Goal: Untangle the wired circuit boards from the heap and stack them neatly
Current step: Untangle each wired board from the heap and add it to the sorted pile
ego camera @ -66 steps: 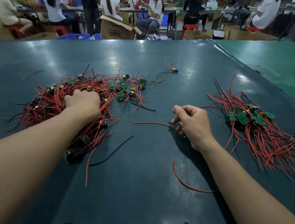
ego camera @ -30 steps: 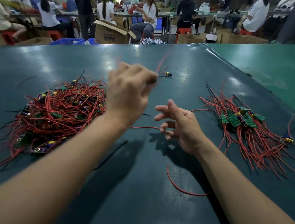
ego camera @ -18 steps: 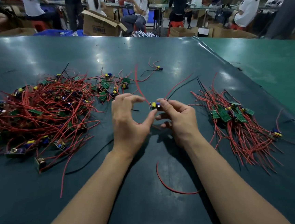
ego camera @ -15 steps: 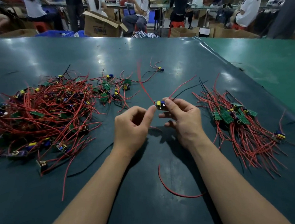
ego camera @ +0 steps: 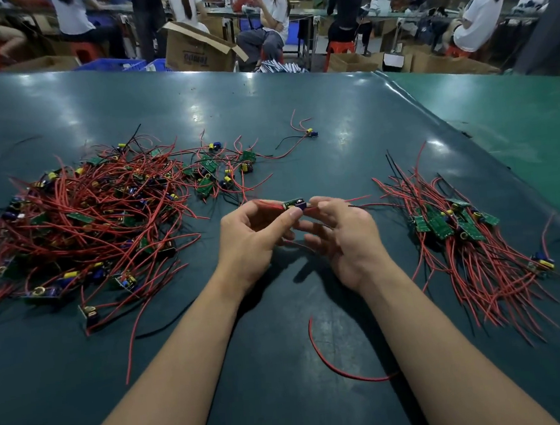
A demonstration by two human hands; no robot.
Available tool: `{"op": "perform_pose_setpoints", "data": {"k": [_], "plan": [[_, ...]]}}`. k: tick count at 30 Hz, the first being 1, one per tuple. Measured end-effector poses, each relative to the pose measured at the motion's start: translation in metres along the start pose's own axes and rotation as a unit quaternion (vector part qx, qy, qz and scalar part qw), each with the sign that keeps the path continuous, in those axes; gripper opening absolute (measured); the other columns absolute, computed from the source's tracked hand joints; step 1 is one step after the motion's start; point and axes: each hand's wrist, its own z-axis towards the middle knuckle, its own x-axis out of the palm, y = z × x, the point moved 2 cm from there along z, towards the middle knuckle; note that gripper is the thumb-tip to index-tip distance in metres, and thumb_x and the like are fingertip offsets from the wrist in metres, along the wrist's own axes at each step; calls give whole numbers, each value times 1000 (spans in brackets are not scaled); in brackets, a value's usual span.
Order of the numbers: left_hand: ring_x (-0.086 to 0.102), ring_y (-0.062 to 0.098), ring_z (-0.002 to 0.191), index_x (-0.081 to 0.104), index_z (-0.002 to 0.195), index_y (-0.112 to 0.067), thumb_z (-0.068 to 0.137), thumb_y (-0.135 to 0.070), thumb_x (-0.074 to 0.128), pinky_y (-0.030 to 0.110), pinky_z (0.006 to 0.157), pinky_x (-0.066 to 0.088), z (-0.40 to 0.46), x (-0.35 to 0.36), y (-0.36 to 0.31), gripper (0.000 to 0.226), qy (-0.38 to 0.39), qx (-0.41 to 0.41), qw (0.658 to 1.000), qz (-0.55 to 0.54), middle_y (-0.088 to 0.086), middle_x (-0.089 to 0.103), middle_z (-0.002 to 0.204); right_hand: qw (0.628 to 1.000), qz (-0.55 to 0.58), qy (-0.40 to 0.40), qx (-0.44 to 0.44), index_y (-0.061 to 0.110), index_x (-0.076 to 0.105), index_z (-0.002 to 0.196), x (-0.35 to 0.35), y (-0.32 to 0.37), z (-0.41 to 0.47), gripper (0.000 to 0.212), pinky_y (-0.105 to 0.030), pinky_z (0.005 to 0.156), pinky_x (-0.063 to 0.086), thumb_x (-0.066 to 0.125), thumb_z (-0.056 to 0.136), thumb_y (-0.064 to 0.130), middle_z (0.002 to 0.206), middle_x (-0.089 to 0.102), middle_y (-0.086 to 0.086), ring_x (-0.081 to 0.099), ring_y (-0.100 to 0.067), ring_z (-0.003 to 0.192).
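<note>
A small green circuit board (ego camera: 293,204) with red wires is held above the middle of the table between both hands. My left hand (ego camera: 252,238) pinches its left end with thumb and forefinger. My right hand (ego camera: 343,232) grips the wires at its right end. A big tangled heap of boards and red wires (ego camera: 82,216) lies to the left. To the right lies the sorted stack of boards (ego camera: 449,223), their wires fanned toward me.
A loose red wire (ego camera: 332,360) curves on the dark green table (ego camera: 263,112) near my right forearm. A few separate boards (ego camera: 221,173) and one stray board (ego camera: 310,134) lie beyond my hands. People sit at benches with cardboard boxes (ego camera: 200,49) behind the table.
My left hand left the heap, lifted one wired board out and brought it to my right hand. Both hands now hold it, turned level, its wires no longer sticking up.
</note>
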Motion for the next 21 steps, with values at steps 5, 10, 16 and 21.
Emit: {"op": "perform_pose_setpoints", "data": {"k": [5, 10, 16, 21], "plan": [[60, 9, 52, 69, 88, 2, 78, -6, 79, 17, 53, 48, 0, 0, 1, 17, 18, -12, 1000, 20, -4, 68, 61, 1000, -10, 3, -11, 11, 66, 86, 0, -2, -2, 7, -20, 44, 49, 64, 93, 13, 75, 73, -2, 67, -12, 57], [57, 8, 48, 67, 90, 4, 79, -10, 77, 16, 51, 44, 0, -1, 2, 21, 13, -20, 1000, 18, -3, 68, 60, 996, -74, -9, -44, 4, 70, 84, -3, -3, -2, 13, -20, 45, 50, 66, 91, 13, 73, 74, -4, 66, -12, 54], [50, 10, 43, 67, 80, -3, 83, -12, 73, 17, 46, 40, 3, -2, 1, 11, 34, -66, 997, -22, 3, 68, 63, 990, -106, -47, -84, 13, 75, 70, -5, -3, -2, 20, -20, 40, 39, 73, 87, 24, 71, 73, -5, 55, -11, 46], [49, 9, 43, 66, 86, 1, 84, -9, 71, 17, 45, 42, 4, -3, 3, 12, 25, -79, 996, -45, 2, 67, 63, 993, -102, 15, -58, 10, 74, 82, -3, 0, -1, 22, -21, 40, 41, 60, 97, 19, 81, 75, -3, 58, -10, 51]]}}
